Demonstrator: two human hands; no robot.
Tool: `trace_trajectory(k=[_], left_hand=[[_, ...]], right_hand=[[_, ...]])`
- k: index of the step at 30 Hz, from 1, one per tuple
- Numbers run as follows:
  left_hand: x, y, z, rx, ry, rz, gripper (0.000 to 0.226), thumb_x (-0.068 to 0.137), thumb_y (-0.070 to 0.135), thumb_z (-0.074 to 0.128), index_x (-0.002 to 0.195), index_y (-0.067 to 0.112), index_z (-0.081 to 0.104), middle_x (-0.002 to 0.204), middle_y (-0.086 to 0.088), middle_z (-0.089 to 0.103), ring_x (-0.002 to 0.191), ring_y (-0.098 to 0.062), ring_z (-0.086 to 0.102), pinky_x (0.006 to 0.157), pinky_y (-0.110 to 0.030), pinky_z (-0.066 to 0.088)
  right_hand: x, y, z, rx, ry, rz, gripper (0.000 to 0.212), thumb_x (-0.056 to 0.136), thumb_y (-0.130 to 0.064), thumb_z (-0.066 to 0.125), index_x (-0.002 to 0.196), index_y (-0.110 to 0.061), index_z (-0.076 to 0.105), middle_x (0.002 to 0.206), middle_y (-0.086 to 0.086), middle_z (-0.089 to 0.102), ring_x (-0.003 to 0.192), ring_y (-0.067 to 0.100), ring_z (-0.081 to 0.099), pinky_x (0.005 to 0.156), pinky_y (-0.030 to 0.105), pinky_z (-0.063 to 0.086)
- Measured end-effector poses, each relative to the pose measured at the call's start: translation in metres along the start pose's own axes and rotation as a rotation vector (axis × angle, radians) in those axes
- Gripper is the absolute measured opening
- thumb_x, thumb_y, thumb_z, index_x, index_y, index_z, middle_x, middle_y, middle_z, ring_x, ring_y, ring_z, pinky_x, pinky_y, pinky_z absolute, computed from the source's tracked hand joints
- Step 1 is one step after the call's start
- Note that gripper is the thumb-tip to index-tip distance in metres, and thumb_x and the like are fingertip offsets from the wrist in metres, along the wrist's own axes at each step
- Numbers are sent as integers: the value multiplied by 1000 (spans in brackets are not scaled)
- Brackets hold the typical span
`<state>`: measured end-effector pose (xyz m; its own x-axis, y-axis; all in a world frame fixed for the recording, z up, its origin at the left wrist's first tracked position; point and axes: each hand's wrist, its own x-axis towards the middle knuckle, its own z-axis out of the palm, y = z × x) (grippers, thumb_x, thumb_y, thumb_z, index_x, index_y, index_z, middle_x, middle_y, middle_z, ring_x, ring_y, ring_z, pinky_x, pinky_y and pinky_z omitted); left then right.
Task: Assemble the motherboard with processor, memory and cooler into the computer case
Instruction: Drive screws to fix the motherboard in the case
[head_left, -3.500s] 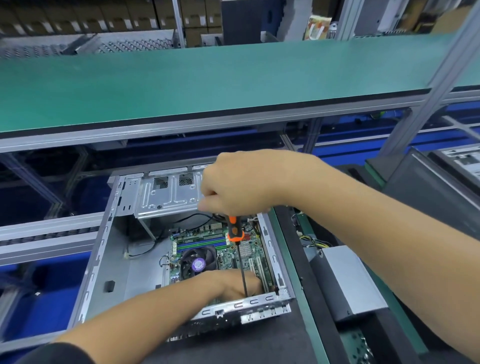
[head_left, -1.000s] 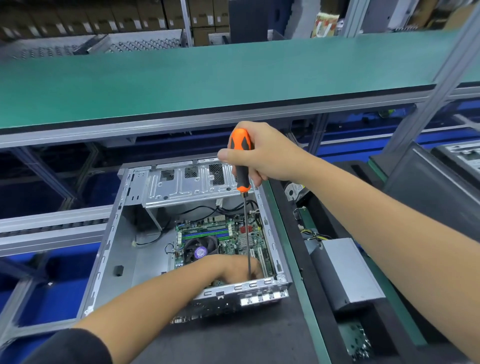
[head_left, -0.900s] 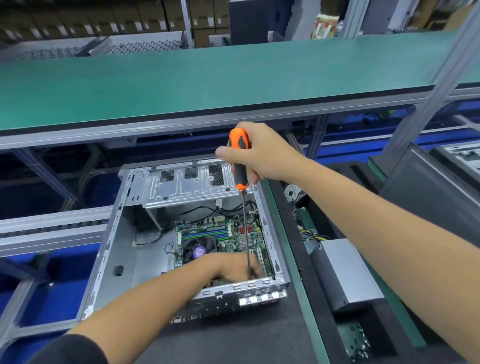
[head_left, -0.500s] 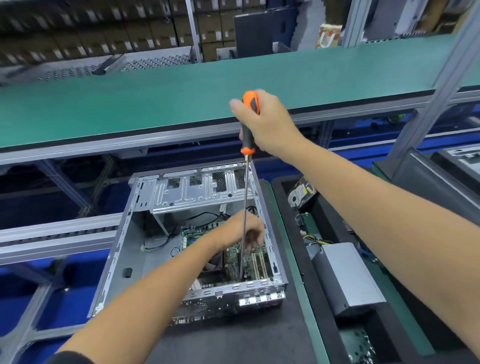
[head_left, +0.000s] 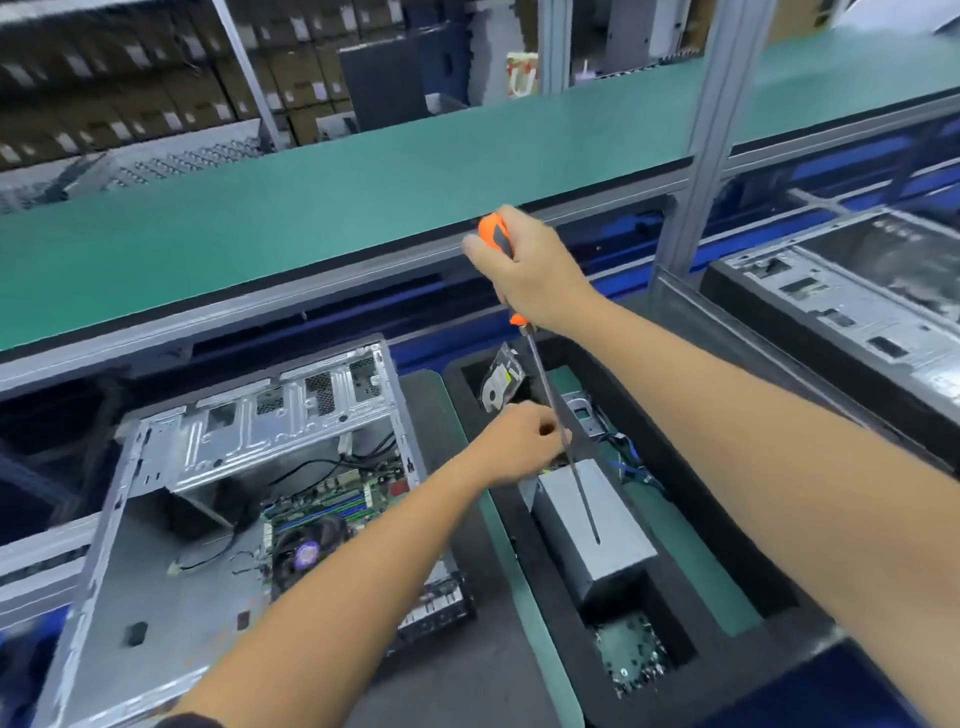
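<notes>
The open grey computer case (head_left: 130, 519) lies at the lower left. Inside it sits the green motherboard (head_left: 337, 506) with memory sticks and a round cooler fan (head_left: 306, 551). My right hand (head_left: 530, 270) grips the orange handle of a long screwdriver (head_left: 561, 431), raised above the black foam tray (head_left: 691, 525) to the right of the case. The shaft slants down over a grey power supply (head_left: 597, 525). My left hand (head_left: 519, 441) is outside the case, over the tray, with curled fingers at the shaft; whether it holds anything is unclear.
A green shelf (head_left: 363, 197) runs across above the bench. The foam tray also holds a hard drive (head_left: 501, 376), cables and a pocket of screws (head_left: 631, 654). Another case (head_left: 841, 312) lies at the far right. A grey upright post (head_left: 711, 130) stands at right.
Both hands left the case and moved right over the foam tray. The screwdriver was lifted off the motherboard and now hangs over the power supply. The view swung right.
</notes>
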<state>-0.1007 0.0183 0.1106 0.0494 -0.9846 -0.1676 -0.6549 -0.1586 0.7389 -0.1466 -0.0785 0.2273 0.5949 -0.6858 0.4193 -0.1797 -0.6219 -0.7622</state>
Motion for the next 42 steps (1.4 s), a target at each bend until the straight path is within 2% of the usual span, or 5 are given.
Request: trace_trajectory(k=[5, 14, 22, 36, 42], left_hand=[[12, 3, 61, 233, -169, -26, 26, 84, 20, 50, 63, 3, 51, 60, -11, 50, 52, -21, 42, 53, -32, 38], [3, 15, 140, 483, -233, 178, 34, 84, 21, 51, 55, 8, 38, 47, -6, 36, 53, -28, 43, 52, -34, 38], [-15, -9, 214, 817, -673, 214, 12, 85, -4, 49, 89, 0, 59, 96, -20, 61, 79, -34, 57, 60, -37, 41], [-3, -49, 250, 569, -543, -126, 29, 91, -12, 31, 108, -8, 54, 106, -26, 60, 95, -35, 60, 66, -40, 40], [1, -55, 262, 402, -476, -267, 32, 99, 6, 27, 111, -4, 55, 111, -24, 59, 103, -36, 57, 84, -46, 44]], right_hand=[[-41, 72, -15, -48, -56, 81, 36, 97, -36, 51, 76, -14, 32, 61, 0, 30, 50, 9, 26, 50, 24, 23], [-86, 131, -30, 9, -2, 212, 37, 98, -32, 53, 75, -15, 30, 62, 5, 29, 52, 15, 23, 53, 32, 20], [-84, 138, -31, 68, 20, 232, 38, 97, -33, 52, 73, -19, 26, 60, -3, 26, 51, 10, 21, 52, 29, 21], [-83, 129, -21, 235, 58, 173, 37, 95, -22, 54, 71, -16, 27, 59, -7, 23, 49, 11, 18, 42, 16, 19], [-105, 139, -15, 215, 45, 164, 34, 96, -20, 54, 73, -2, 36, 62, 0, 28, 54, 10, 21, 49, 20, 21]])
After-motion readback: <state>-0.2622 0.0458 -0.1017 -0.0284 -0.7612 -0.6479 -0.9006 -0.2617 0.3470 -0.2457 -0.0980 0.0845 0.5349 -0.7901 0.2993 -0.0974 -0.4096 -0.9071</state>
